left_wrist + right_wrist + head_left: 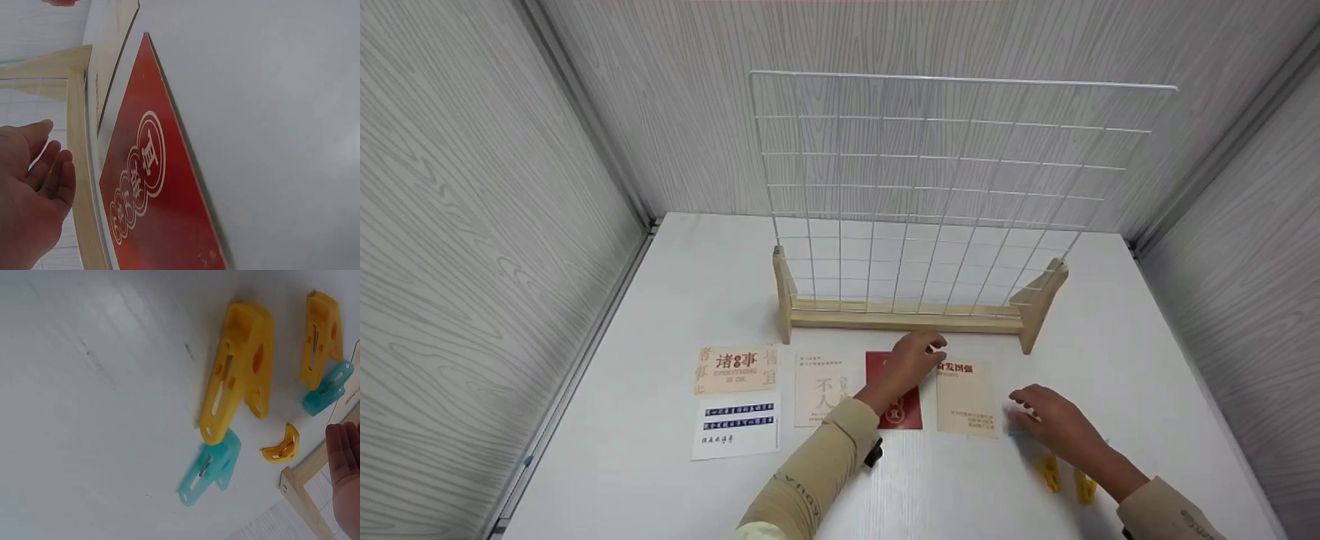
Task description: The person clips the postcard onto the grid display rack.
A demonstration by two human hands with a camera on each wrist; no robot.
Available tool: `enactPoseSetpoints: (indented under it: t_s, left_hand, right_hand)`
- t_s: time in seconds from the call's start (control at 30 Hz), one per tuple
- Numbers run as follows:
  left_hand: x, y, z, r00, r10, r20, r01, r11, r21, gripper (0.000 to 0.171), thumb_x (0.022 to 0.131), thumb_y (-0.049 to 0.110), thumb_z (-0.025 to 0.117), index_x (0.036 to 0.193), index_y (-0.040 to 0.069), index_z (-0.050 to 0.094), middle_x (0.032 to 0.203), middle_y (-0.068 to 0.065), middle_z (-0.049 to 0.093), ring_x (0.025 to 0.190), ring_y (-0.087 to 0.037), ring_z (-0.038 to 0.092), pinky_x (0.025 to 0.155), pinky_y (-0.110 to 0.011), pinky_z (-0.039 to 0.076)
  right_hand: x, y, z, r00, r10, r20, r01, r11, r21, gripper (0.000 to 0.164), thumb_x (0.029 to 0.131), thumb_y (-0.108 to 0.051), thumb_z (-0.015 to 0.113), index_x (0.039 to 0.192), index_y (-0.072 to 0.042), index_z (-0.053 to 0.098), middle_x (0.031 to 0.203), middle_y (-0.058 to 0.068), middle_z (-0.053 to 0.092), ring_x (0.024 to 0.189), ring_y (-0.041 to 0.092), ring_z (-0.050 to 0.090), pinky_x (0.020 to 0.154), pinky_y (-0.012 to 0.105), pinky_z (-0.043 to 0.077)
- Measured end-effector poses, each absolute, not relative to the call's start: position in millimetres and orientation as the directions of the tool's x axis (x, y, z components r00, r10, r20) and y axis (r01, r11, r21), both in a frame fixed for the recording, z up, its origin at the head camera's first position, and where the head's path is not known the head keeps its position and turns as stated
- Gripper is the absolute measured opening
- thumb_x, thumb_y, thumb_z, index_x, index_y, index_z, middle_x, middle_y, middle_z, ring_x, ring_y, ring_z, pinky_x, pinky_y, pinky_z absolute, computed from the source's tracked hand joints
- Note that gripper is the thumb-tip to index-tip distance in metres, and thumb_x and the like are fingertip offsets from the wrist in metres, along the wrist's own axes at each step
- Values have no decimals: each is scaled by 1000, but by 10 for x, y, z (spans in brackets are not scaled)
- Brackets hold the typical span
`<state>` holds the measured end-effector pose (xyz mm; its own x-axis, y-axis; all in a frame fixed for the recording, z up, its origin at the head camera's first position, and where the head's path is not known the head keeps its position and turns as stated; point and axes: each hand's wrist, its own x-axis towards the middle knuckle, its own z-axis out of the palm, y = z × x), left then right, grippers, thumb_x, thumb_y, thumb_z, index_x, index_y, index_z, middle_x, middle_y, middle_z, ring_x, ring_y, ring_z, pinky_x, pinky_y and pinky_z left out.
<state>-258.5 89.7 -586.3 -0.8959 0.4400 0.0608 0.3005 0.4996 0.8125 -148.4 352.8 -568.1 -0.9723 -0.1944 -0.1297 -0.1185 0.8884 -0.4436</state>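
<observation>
My left hand (pixel 911 364) is over the top of a red card (pixel 906 414), near the upper left corner of a cream card with red characters (pixel 967 401). Its fingers are loosely curved with nothing between them; in the left wrist view the red card (pixel 152 163) lies flat beside the hand (pixel 34 191). My right hand (pixel 1061 427) hovers to the right of the cream card. In the right wrist view its fingers (pixel 340 450) look fairly straight and hold nothing. Several clothespins lie near it, including a large yellow clothespin (pixel 236 371) and a teal clothespin (pixel 211 467).
Behind the cards stands a white wire grid (pixel 926 186) on a wooden base (pixel 885 322). Farther left lie another cream card (pixel 817 375), a tan card (pixel 737 381) and a white card (pixel 735 439) with blue bands. Grey panel walls (pixel 472 225) surround the white table (pixel 607 450).
</observation>
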Motion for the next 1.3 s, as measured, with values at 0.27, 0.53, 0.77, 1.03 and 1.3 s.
enactPoseSetpoints:
  t_s: [0.27,0.53,0.77,1.03,1.3]
  left_hand:
    - [-2623,992,-5971,-892,449,46,320,557,766,24,99,16,62,121,10,70,120,-5,68,108,-16,62,97,-32,51]
    - [-2640,1039,-6025,-893,448,48,347,614,709,23,97,16,65,119,12,72,116,-1,68,111,-14,59,102,-31,48]
    - [-2644,1076,-6052,-885,462,65,389,654,649,22,94,13,69,115,10,74,113,-3,70,110,-17,58,100,-29,48]
    - [-2625,1110,-6071,-883,464,67,405,681,610,21,94,15,70,115,16,76,112,1,70,107,-15,56,98,-29,48]
    - [-2614,1112,-6010,-890,456,30,364,668,649,27,91,15,72,119,13,72,115,-2,67,109,-18,53,98,-31,47]
  right_hand:
    - [-1405,3544,-5789,-959,-267,-94,-219,912,-347,37,89,-24,78,122,-11,68,115,1,68,107,21,66,95,47,56]
    - [-1353,3563,-5855,-957,-260,-130,-206,923,-326,44,86,-26,82,124,-12,67,119,2,66,109,21,64,97,48,55]
    - [-1354,3564,-5875,-953,-250,-169,-187,929,-321,46,87,-28,80,128,-11,66,124,4,64,112,24,63,98,50,54]
    - [-1334,3565,-5887,-952,-265,-152,-208,928,-310,45,87,-26,80,127,-13,66,123,2,64,111,20,63,98,48,54]
    - [-1328,3576,-5886,-949,-291,-124,-243,922,-300,42,87,-24,81,125,-14,67,120,0,65,109,19,63,97,46,55]
